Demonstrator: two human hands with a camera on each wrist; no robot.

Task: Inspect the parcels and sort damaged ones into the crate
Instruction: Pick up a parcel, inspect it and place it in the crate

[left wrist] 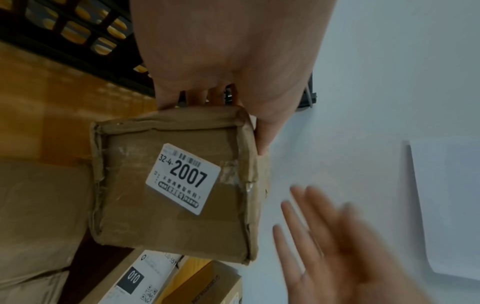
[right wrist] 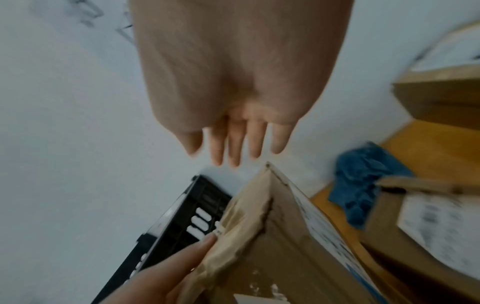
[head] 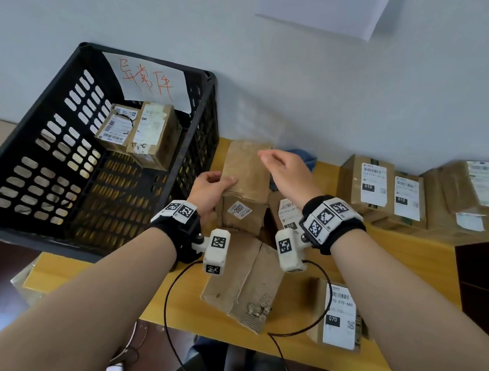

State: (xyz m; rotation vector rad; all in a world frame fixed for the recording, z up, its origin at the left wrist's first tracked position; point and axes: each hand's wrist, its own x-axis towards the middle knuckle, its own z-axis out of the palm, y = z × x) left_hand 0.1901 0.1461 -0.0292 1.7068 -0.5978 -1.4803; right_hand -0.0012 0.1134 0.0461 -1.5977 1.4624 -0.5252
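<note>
- Parcel [head: 245, 182] — long axis running near to far, its "2007" label end facing near.
- Left hand [head: 207, 189] grips its left side.
- Right hand [head: 286, 171] hovers above — fingers straight, holding nothing.

Held parcel [left wrist: 176, 185]: white sticker [left wrist: 183, 178] reads "32-4-2007" beneath a barcode; the smaller print below is not legible. Parcel at the table's near right edge [head: 337, 314]: shipping label reads "070-070-A80" with "070" in a black block. Two upright parcels at the rear right [head: 383, 191] — each label carries "010" in a black block. Parcel lying beside the held one [head: 286, 212]: label marked "010". Black crate [head: 48, 150]: a white sheet [head: 146, 80] on its far wall bears red handwritten Chinese characters — "异常件".
</note>
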